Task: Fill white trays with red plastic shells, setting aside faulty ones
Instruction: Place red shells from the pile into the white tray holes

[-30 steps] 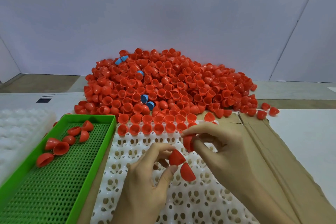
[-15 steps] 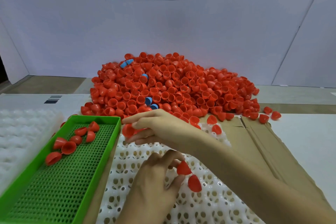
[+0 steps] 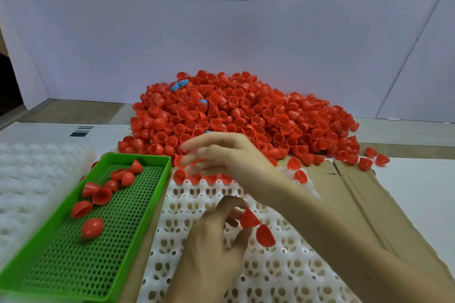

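Right hand (image 3: pixel 221 155) is spread, blurry, just beside the green perforated plastic bin (image 3: pixel 138 204); left hand (image 3: pixel 211 248) is pinching two red plastic shells (image 3: pixel 250 219).

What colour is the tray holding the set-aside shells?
Bright green tray, seen in the head view.

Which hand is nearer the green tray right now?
Right, though it is close. The right hand reaches across, fingertips just beyond the green tray's far right corner. The left hand sits over the white tray, gripping two red shells.
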